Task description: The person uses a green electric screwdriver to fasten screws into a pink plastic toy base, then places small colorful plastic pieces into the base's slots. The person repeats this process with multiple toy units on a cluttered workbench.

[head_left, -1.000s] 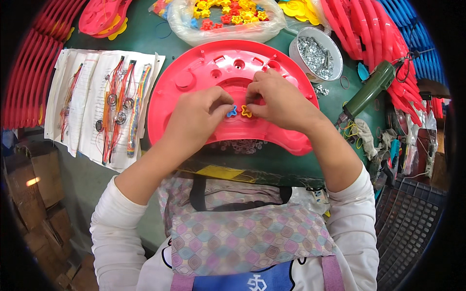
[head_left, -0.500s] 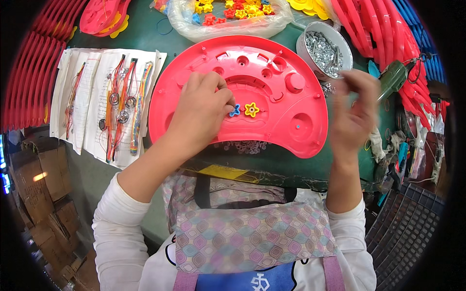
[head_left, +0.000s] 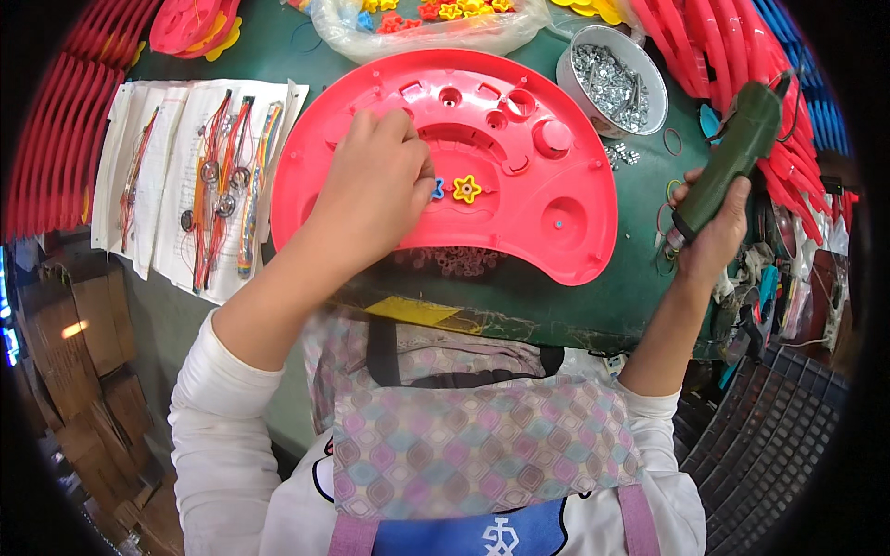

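Note:
A pinkish-red plastic shell (head_left: 556,255), half-moon shaped with its hollow side up, lies on the green table in front of me. Over its left half rests my left hand (head_left: 375,185), fingers curled and pressed together; whatever they pinch is hidden. Just beside those fingertips a blue star-shaped piece (head_left: 438,189) sits in the shell, partly covered, and right of it a yellow star-shaped piece (head_left: 466,190). On the right, my right hand (head_left: 718,236) is wrapped round a green electric screwdriver (head_left: 737,153), its tip slanting down to the left, off the shell.
A white bowl (head_left: 566,82) of screws stands behind the shell's right side, with loose metal bits (head_left: 623,155) beside it. Wire bundles (head_left: 218,176) lie on paper sheets (head_left: 171,116) at left. A plastic bag (head_left: 334,37) of coloured stars and stacked red parts (head_left: 56,157) border the table.
My right hand, empty and blurred before, now grips the green screwdriver, which has come nearer. The left hand stays curled over the shell. The whole view has shifted slightly.

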Available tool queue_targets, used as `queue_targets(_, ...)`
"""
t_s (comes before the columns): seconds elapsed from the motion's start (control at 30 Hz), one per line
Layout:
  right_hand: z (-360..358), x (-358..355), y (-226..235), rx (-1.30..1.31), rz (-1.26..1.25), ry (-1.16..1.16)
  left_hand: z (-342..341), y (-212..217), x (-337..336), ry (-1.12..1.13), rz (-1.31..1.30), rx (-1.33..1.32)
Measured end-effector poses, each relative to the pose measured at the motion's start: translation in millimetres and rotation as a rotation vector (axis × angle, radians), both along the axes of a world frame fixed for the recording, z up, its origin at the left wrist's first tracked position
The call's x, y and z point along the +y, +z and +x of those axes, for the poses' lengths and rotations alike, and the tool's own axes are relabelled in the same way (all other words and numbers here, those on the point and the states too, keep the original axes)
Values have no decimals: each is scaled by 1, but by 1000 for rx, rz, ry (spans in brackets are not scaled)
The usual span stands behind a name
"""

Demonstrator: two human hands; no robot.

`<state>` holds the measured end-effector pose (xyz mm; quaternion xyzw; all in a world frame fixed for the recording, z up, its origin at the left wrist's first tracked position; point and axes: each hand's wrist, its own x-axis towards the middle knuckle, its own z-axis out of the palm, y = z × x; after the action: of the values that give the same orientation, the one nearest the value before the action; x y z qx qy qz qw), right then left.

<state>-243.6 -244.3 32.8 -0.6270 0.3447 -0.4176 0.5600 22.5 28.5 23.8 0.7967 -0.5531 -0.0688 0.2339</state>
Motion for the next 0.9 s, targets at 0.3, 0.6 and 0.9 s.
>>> queue_targets(0.3, 72, 131, 37, -681, 549, 701, 4, 4, 13, 14, -138, 49)
queue_targets(0.6, 109, 190, -16, -565, 101, 813, -26, 14, 76, 56, -74, 431)
queue_targets(0.9, 98, 194, 8, -477, 154, 694, -28, 6, 78, -30, -228, 248)
